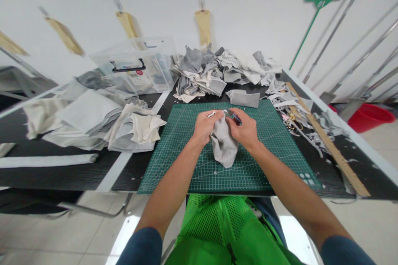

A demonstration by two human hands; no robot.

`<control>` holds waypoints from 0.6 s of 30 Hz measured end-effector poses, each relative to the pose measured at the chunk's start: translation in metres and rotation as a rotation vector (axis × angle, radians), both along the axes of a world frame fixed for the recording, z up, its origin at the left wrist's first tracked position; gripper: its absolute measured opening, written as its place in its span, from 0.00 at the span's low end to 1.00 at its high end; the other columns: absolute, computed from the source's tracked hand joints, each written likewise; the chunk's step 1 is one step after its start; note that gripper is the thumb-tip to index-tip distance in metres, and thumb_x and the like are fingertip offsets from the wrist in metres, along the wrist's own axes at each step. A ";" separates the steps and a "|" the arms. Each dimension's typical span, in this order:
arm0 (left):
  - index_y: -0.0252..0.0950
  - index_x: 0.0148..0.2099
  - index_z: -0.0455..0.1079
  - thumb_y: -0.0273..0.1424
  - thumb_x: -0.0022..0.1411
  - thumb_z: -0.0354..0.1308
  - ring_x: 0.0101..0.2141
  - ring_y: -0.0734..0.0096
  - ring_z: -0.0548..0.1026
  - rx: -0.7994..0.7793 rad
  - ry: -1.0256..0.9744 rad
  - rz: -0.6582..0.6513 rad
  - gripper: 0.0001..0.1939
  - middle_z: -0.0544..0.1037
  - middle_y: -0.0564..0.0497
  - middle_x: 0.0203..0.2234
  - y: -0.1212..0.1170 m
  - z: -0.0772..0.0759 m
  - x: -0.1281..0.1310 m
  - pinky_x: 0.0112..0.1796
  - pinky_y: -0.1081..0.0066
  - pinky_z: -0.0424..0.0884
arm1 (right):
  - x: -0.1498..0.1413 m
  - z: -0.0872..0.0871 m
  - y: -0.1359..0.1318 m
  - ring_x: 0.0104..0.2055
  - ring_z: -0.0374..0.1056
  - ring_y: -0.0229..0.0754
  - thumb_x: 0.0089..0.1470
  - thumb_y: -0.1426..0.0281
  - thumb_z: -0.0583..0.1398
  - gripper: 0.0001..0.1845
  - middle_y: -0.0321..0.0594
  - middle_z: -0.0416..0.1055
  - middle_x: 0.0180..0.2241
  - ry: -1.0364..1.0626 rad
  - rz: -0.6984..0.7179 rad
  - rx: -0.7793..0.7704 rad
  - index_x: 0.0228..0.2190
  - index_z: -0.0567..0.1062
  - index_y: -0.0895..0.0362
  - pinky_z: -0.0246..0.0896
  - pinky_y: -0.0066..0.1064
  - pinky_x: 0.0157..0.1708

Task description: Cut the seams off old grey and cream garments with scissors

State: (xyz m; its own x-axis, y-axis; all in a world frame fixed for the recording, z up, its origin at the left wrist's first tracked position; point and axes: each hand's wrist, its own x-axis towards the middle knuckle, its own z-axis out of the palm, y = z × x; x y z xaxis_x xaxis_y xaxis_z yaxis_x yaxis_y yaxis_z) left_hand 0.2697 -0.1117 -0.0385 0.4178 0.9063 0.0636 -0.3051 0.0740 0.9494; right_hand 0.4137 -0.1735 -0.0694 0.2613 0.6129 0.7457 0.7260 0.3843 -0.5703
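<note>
A piece of light grey cloth hangs from my left hand, whose fingers pinch its upper edge. It is bunched and hangs over the green cutting mat. My right hand is closed round a small scissors-like cutting tool with a grey metal end and a dark blue part. The tool's tip is at the cloth's top edge, close to my left fingertips. My right fingers hide most of the tool, so its exact kind is unclear.
Folded grey and cream cloths lie at the left, near a clear plastic box. A cloth heap and one folded grey piece sit behind the mat. Scraps and a wooden ruler lie right; a red bucket stands beyond.
</note>
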 end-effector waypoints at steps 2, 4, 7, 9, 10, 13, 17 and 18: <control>0.33 0.34 0.80 0.36 0.46 0.73 0.24 0.73 0.74 0.002 0.008 0.003 0.14 0.80 0.51 0.24 0.000 0.000 0.000 0.28 0.73 0.68 | 0.000 0.000 0.000 0.50 0.76 0.48 0.61 0.63 0.61 0.17 0.43 0.80 0.49 0.006 0.001 -0.007 0.50 0.77 0.52 0.72 0.42 0.53; 0.33 0.34 0.80 0.37 0.46 0.73 0.24 0.72 0.74 0.004 0.017 0.005 0.15 0.80 0.50 0.24 0.000 0.000 0.000 0.28 0.73 0.69 | 0.000 0.000 -0.001 0.50 0.76 0.49 0.61 0.62 0.61 0.17 0.43 0.80 0.49 0.008 0.001 -0.006 0.50 0.77 0.52 0.72 0.43 0.53; 0.33 0.35 0.80 0.37 0.46 0.73 0.25 0.72 0.75 0.000 0.018 0.008 0.15 0.80 0.50 0.24 0.000 0.000 0.000 0.29 0.73 0.69 | 0.000 0.001 -0.001 0.49 0.77 0.48 0.61 0.63 0.61 0.17 0.44 0.80 0.48 -0.003 0.005 0.003 0.50 0.78 0.53 0.72 0.42 0.53; 0.33 0.35 0.81 0.37 0.46 0.73 0.25 0.72 0.74 0.001 0.017 0.009 0.16 0.80 0.51 0.24 0.000 -0.001 0.000 0.29 0.73 0.69 | 0.000 0.001 -0.001 0.48 0.77 0.47 0.61 0.64 0.61 0.16 0.44 0.80 0.47 -0.016 0.012 0.012 0.49 0.78 0.53 0.73 0.40 0.51; 0.33 0.35 0.81 0.37 0.45 0.74 0.25 0.72 0.74 0.001 0.018 0.009 0.16 0.80 0.51 0.24 0.001 -0.001 0.001 0.29 0.73 0.69 | 0.000 0.001 -0.001 0.47 0.77 0.47 0.61 0.64 0.61 0.15 0.44 0.80 0.47 -0.021 0.018 0.019 0.49 0.78 0.53 0.73 0.40 0.51; 0.33 0.34 0.80 0.37 0.45 0.74 0.25 0.72 0.74 0.003 0.020 0.009 0.15 0.80 0.51 0.25 0.001 -0.001 0.001 0.29 0.73 0.69 | 0.001 0.001 0.000 0.47 0.77 0.46 0.62 0.65 0.61 0.15 0.44 0.80 0.47 -0.033 0.031 0.036 0.49 0.78 0.54 0.73 0.39 0.50; 0.32 0.34 0.80 0.36 0.45 0.74 0.26 0.72 0.74 0.007 0.012 0.006 0.15 0.80 0.50 0.25 0.001 -0.002 0.001 0.30 0.73 0.69 | 0.002 -0.001 0.000 0.47 0.77 0.47 0.62 0.65 0.60 0.15 0.44 0.81 0.47 -0.041 0.033 0.032 0.49 0.78 0.54 0.73 0.40 0.50; 0.32 0.34 0.80 0.36 0.45 0.74 0.26 0.72 0.75 0.009 0.010 0.004 0.15 0.80 0.50 0.25 0.001 -0.002 0.001 0.30 0.73 0.69 | 0.002 -0.001 0.001 0.47 0.77 0.47 0.63 0.65 0.60 0.15 0.44 0.80 0.47 -0.041 0.035 0.029 0.49 0.78 0.54 0.73 0.40 0.51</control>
State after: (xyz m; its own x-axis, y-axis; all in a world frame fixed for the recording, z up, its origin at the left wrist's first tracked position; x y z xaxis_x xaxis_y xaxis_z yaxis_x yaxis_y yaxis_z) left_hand 0.2709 -0.1110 -0.0403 0.4149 0.9073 0.0680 -0.2960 0.0639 0.9530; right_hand 0.4159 -0.1729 -0.0701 0.2085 0.5993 0.7729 0.7346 0.4258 -0.5283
